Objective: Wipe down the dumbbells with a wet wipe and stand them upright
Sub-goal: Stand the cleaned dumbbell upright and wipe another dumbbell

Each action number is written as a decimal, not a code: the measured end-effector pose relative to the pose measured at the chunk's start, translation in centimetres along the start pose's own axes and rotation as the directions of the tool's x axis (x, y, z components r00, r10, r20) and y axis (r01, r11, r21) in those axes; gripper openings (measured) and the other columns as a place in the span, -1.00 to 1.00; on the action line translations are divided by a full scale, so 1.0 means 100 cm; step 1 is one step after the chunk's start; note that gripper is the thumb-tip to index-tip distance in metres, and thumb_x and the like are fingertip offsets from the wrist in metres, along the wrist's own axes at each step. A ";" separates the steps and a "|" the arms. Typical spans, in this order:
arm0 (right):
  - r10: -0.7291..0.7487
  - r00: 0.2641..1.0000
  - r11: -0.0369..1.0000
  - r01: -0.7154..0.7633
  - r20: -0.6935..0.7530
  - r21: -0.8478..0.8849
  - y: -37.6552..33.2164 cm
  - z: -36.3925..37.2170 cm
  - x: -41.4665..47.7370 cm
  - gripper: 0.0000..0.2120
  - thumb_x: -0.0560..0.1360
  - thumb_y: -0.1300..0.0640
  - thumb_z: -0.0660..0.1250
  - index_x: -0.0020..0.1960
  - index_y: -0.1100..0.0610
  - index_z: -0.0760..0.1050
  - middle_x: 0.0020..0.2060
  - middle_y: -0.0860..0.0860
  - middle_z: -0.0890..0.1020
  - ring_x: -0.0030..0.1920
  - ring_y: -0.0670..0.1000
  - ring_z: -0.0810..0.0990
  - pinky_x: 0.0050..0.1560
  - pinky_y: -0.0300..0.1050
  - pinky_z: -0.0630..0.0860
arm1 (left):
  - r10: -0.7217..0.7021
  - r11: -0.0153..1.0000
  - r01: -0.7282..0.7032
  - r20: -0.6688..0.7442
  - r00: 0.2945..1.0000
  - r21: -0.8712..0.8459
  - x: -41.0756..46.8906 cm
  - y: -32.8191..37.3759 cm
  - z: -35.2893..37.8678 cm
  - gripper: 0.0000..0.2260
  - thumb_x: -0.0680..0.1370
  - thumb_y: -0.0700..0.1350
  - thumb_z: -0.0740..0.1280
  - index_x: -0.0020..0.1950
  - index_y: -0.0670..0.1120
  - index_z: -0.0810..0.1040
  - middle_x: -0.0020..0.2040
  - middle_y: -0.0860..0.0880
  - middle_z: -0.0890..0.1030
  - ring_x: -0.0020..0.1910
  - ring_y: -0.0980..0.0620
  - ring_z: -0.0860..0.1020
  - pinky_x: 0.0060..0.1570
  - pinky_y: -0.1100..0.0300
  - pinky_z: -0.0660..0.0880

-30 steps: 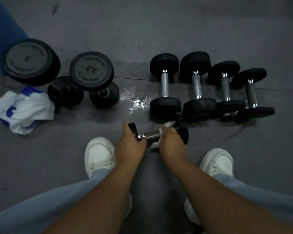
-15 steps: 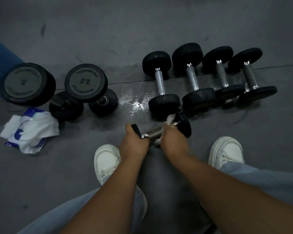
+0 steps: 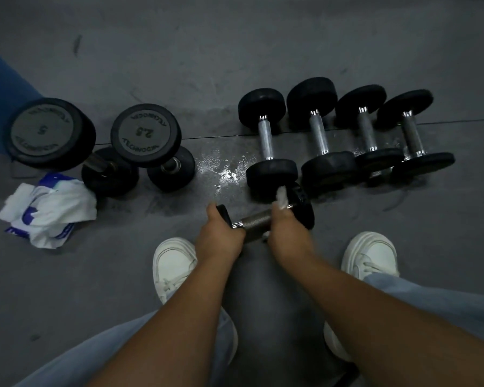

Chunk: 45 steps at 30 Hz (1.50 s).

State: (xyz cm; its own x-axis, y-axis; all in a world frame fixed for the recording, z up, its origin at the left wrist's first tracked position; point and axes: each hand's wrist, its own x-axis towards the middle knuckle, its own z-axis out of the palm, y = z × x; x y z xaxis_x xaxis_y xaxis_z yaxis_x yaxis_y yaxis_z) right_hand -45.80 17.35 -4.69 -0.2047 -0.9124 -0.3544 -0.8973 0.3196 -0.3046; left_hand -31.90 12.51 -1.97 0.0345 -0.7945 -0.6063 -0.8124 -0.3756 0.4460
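Note:
A small black dumbbell (image 3: 256,222) with a steel handle is held just above the floor between my feet. My left hand (image 3: 218,235) grips its left end. My right hand (image 3: 288,233) holds a white wet wipe (image 3: 281,197) around the handle next to the right head. Several more black dumbbells lie on their sides in a row behind, the nearest (image 3: 266,141) just beyond the held one. Two dumbbells stand upright at the left, marked 5 (image 3: 44,132) and 2.5 (image 3: 146,134).
A white and blue wipes pack with crumpled wipes (image 3: 49,209) lies on the grey floor at the left. A wet patch (image 3: 224,170) shines between the two groups. My white shoes (image 3: 173,263) flank the hands. A blue object (image 3: 0,88) stands far left.
My right hand has slid the wipe along the handle toward the right head. The view has shifted, so everything sits lower and more to the right in the frame.

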 end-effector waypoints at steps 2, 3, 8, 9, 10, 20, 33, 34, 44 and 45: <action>-0.136 0.981 0.991 0.135 0.138 0.016 -0.009 -0.001 -0.008 -0.58 0.57 0.03 0.19 0.41 -0.08 0.23 0.18 0.02 0.53 0.06 0.11 0.59 0.04 -0.02 0.49 | 0.005 1.000 -0.005 0.000 1.000 0.006 -0.001 0.000 0.000 -0.32 0.45 -0.02 0.42 0.48 0.02 0.16 0.20 -0.17 0.60 0.17 -0.22 0.57 0.11 0.03 0.49; -0.128 0.984 0.992 0.127 0.120 0.015 -0.008 -0.002 -0.008 -0.61 0.56 0.06 0.20 0.37 -0.06 0.27 0.14 0.00 0.52 0.04 0.08 0.58 -0.02 -0.05 0.48 | 0.007 1.000 -0.007 0.000 1.000 0.009 0.000 0.000 0.000 -0.32 0.45 -0.02 0.42 0.48 0.02 0.16 0.20 -0.17 0.60 0.17 -0.22 0.57 0.11 0.03 0.49; 0.029 0.989 1.000 -0.030 0.144 0.003 -0.004 -0.009 0.001 -0.62 0.53 0.20 0.21 0.33 0.07 0.30 0.13 0.12 0.49 0.06 0.20 0.57 -0.06 0.00 0.50 | -0.005 1.000 0.005 -0.006 1.000 0.004 0.002 0.001 0.001 -0.31 0.45 -0.02 0.42 0.49 0.02 0.15 0.22 -0.16 0.59 0.19 -0.21 0.56 0.13 0.03 0.48; -0.067 0.980 0.998 0.066 0.190 0.012 -0.008 -0.008 -0.001 -0.59 0.51 0.15 0.26 0.35 0.01 0.31 0.15 0.11 0.49 0.08 0.20 0.57 -0.04 0.03 0.52 | -0.004 1.000 0.004 -0.007 1.000 0.005 0.001 0.000 0.001 -0.31 0.45 -0.02 0.42 0.49 0.02 0.14 0.23 -0.17 0.59 0.20 -0.21 0.56 0.13 0.03 0.48; -0.136 0.976 0.990 0.125 0.171 0.069 -0.010 -0.009 -0.002 -0.61 0.51 0.10 0.27 0.32 -0.05 0.37 0.15 0.10 0.49 0.09 0.19 0.57 -0.02 0.03 0.53 | -0.002 1.000 0.002 -0.008 1.000 0.006 0.001 0.000 0.001 -0.30 0.45 -0.01 0.42 0.49 0.01 0.13 0.23 -0.17 0.59 0.20 -0.21 0.56 0.13 0.02 0.48; -0.234 0.972 0.970 0.233 -0.008 -0.067 -0.017 -0.008 0.003 -0.59 0.48 0.21 0.20 0.31 0.03 0.49 0.23 0.05 0.55 0.25 0.11 0.49 0.16 0.02 0.45 | -0.005 1.000 0.006 -0.026 1.000 0.009 0.004 0.000 0.002 -0.36 0.46 0.02 0.42 0.43 -0.04 0.17 0.19 -0.19 0.60 0.15 -0.22 0.57 0.08 0.01 0.48; -0.062 0.977 0.993 0.080 0.206 -0.084 0.003 -0.017 0.022 -0.46 0.37 0.06 0.49 0.32 0.06 0.46 0.11 0.11 0.56 0.19 0.15 0.53 0.13 -0.02 0.53 | -0.120 0.992 0.108 0.251 0.961 0.063 0.029 -0.005 -0.012 -0.56 0.40 -0.02 0.42 0.22 -0.12 0.42 0.15 -0.16 0.57 0.08 -0.15 0.56 0.03 0.10 0.53; -0.036 0.977 0.996 0.052 0.210 -0.071 0.008 -0.015 0.018 -0.41 0.38 0.05 0.48 0.37 0.07 0.41 0.14 0.12 0.53 0.21 0.16 0.50 0.15 0.01 0.52 | -0.143 0.990 0.137 0.239 0.960 0.043 0.027 -0.006 -0.012 -0.53 0.39 0.01 0.42 0.23 -0.11 0.41 0.15 -0.15 0.57 0.08 -0.15 0.56 0.05 0.09 0.53; -0.191 0.975 0.980 0.197 0.117 -0.039 0.013 -0.012 0.001 -0.55 0.49 0.20 0.27 0.37 0.03 0.41 0.25 0.03 0.50 0.26 0.08 0.48 0.16 -0.02 0.50 | 0.046 0.996 -0.040 -0.067 0.997 0.084 -0.035 -0.022 0.014 -0.15 0.45 0.06 0.40 0.58 0.08 -0.06 0.13 -0.16 0.63 0.07 -0.21 0.60 -0.03 0.05 0.49; -0.127 0.988 0.991 0.129 0.084 -0.028 0.010 -0.017 0.002 -0.62 0.49 0.20 0.27 0.29 0.02 0.46 0.17 0.04 0.55 0.17 0.10 0.55 0.08 -0.01 0.52 | 0.055 0.996 -0.049 -0.072 0.996 0.079 -0.034 -0.024 0.015 -0.14 0.45 0.05 0.41 0.58 0.09 -0.07 0.13 -0.16 0.63 0.06 -0.21 0.61 -0.03 0.05 0.49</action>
State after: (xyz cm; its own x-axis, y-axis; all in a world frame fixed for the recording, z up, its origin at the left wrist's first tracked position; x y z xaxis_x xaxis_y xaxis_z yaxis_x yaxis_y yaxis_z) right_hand -47.40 17.04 -3.57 -0.0557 -0.9208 -0.3859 -0.9267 0.1916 -0.3233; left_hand -30.98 16.88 -1.95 0.0317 -0.8460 -0.5322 -0.8567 -0.2973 0.4216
